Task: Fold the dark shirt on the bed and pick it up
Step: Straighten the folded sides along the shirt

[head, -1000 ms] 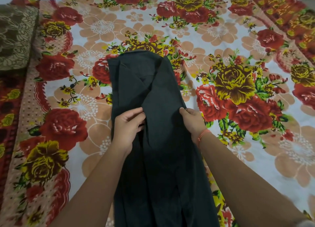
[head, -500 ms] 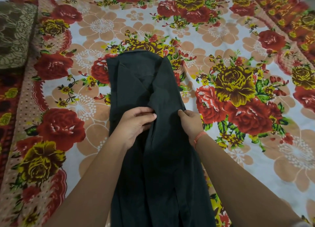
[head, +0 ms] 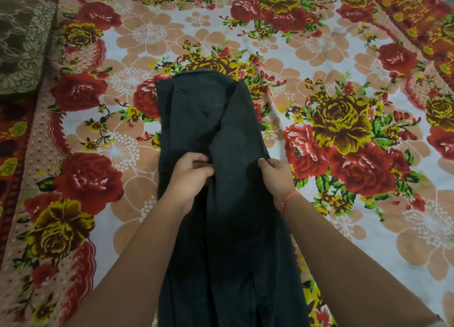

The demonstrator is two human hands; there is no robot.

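Observation:
The dark shirt (head: pixel 216 120) lies lengthwise on the bed, folded into a narrow strip that runs from the middle of the bed toward me. My left hand (head: pixel 189 174) pinches a fold of cloth near the strip's centre line. At the strip's right edge, my right hand (head: pixel 276 174) grips the fabric, a red thread round its wrist. The cloth between both hands bulges up slightly. The near end of the shirt runs out of view below.
A floral bedsheet (head: pixel 344 135) with red and yellow roses covers the bed. A brown patterned pillow (head: pixel 22 44) lies at the far left corner.
My left hand has slid right toward the shirt's centre line, gathering a fold. The right hand has stayed at the right edge. The cloth between them has puffed up.

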